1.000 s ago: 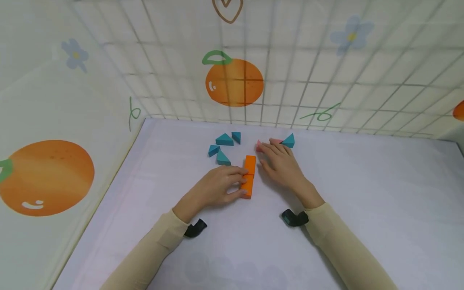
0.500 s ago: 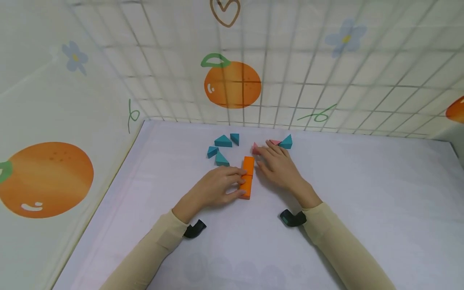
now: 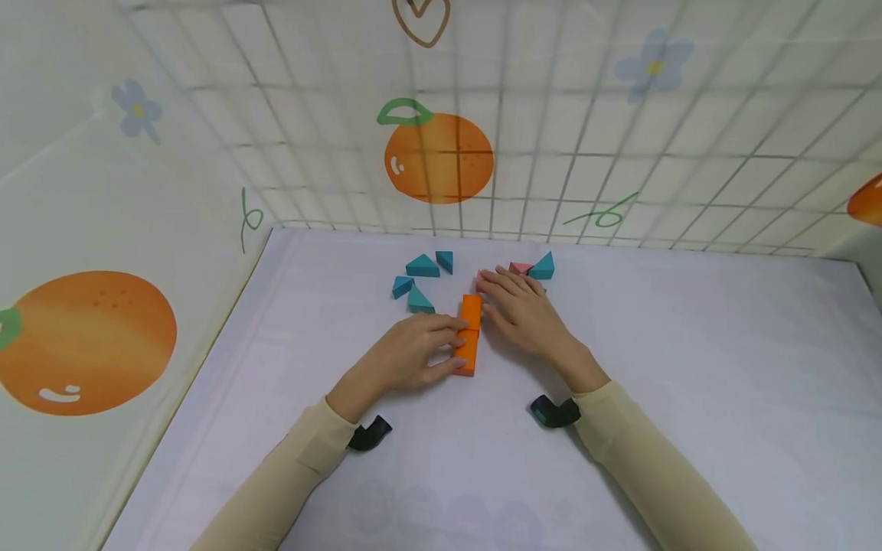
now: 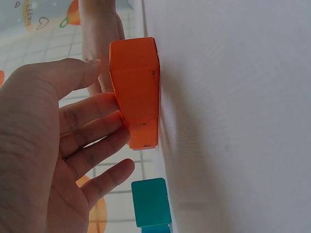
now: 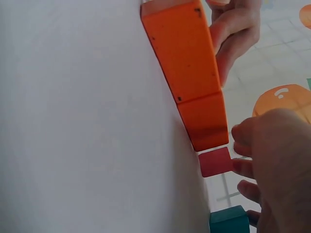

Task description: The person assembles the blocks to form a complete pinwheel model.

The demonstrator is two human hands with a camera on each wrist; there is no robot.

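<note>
Two orange rectangular blocks lie end to end in the head view, the far orange block (image 3: pixel 472 308) against the near orange block (image 3: pixel 467 361). My left hand (image 3: pixel 403 353) rests its fingertips on their left side and top, with the thumb held apart in the left wrist view. Just beyond the far end is a small pink triangular block (image 3: pixel 480 282). Fingers of my right hand (image 3: pixel 534 317) touch this pink block, seen as a red face (image 5: pixel 215 162) in the right wrist view. The right thumb is beside the orange block's far end.
A second pink triangle (image 3: pixel 520 268) touches a teal triangle (image 3: pixel 543 266) beyond my right hand. Several teal triangular blocks (image 3: pixel 423 266) lie at the back, left of the orange ones. A printed curtain with a grid (image 3: pixel 586 168) rises behind the white table (image 3: pixel 723 367).
My right hand has shifted slightly left, and the small pink block has moved closer to the far end of the orange blocks. The left hand stays on the orange blocks.
</note>
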